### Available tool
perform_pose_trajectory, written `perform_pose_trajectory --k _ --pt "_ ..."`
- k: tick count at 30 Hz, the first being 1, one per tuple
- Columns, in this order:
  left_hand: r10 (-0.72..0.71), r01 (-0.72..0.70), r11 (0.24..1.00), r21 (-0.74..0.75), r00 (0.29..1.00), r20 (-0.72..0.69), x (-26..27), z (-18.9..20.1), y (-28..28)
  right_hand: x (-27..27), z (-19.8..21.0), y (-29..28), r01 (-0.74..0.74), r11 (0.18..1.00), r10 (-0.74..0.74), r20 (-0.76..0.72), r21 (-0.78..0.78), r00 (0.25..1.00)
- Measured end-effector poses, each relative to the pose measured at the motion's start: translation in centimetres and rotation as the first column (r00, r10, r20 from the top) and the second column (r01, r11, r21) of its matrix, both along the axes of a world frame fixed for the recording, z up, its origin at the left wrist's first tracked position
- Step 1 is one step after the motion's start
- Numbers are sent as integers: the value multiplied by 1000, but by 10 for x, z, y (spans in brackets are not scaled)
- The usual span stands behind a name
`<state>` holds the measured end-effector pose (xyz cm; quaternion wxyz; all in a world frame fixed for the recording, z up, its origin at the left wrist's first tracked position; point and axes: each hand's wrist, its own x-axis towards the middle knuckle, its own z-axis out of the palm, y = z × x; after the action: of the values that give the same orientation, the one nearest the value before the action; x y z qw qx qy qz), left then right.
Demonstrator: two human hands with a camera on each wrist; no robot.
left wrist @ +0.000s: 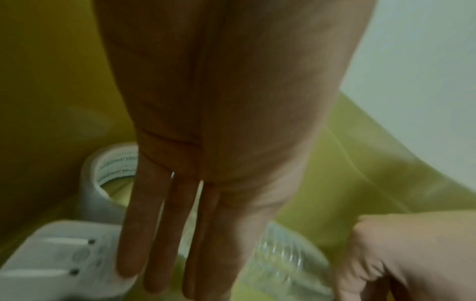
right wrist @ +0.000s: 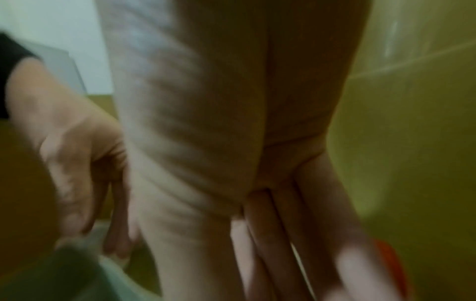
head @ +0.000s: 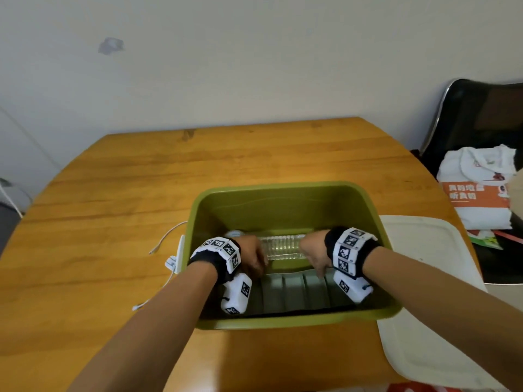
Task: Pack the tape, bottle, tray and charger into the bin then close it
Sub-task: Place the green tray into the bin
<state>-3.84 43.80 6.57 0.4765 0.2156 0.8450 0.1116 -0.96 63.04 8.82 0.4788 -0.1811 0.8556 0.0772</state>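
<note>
The green bin (head: 283, 199) stands open on the wooden table. A clear ribbed bottle (head: 283, 246) lies across its floor, and its orange cap (right wrist: 391, 264) shows in the right wrist view. A tape roll (left wrist: 108, 175) lies in the back left corner. A grey ridged tray (head: 294, 292) fills the near half. My left hand (head: 253, 257) and right hand (head: 315, 256) are down inside the bin at the tray's far edge. The left fingers (left wrist: 144, 234) reach straight down onto a tray corner (left wrist: 51, 260); the right fingers (right wrist: 278, 244) are straight too. The white charger (head: 177, 257) lies on the table against the bin's left wall.
A white lid (head: 430, 292) lies flat to the right of the bin. The charger's white cable (head: 167, 236) trails over the table on the left. A dark chair with a white and orange bag (head: 481, 193) stands at the right, beyond the table edge.
</note>
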Motion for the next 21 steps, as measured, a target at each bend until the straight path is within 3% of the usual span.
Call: perform_pose_trajectory --k 3,5,7,9,11,13,15,16,18,21 --pt "146 -150 979 138 989 34 -15 30 -31 -20 33 -8 136 986 -137 -14 -93 990" --pt "310 -352 890 292 934 181 -25 57 -57 -39 64 -22 175 970 -188 -62 -171 980" --pt "435 -506 723 471 862 259 -32 89 -89 -58 98 -49 169 948 -202 -102 -271 974" --pt "582 -582 508 635 776 245 -36 116 -127 -76 131 -88 141 912 -213 -151 -386 965" --pt "742 -615 286 735 628 237 -38 121 -165 -88 150 -135 69 881 -186 -207 -469 960" --pt "864 -639 174 749 465 196 -36 104 -198 -96 150 -185 -14 875 -138 -278 -484 951" --pt "930 -725 208 657 355 98 -33 70 -227 -100 142 -240 -151 888 -23 -371 -435 928" --pt "931 -777 270 568 362 53 -29 48 -240 -105 129 -266 -190 898 35 -368 -396 929" --pt "883 -827 414 380 466 52 -17 13 -258 -107 101 -310 -255 934 180 -286 -251 941" --pt "661 -655 731 192 749 40 2 -19 -270 -100 33 -351 -264 965 261 -185 9 948"
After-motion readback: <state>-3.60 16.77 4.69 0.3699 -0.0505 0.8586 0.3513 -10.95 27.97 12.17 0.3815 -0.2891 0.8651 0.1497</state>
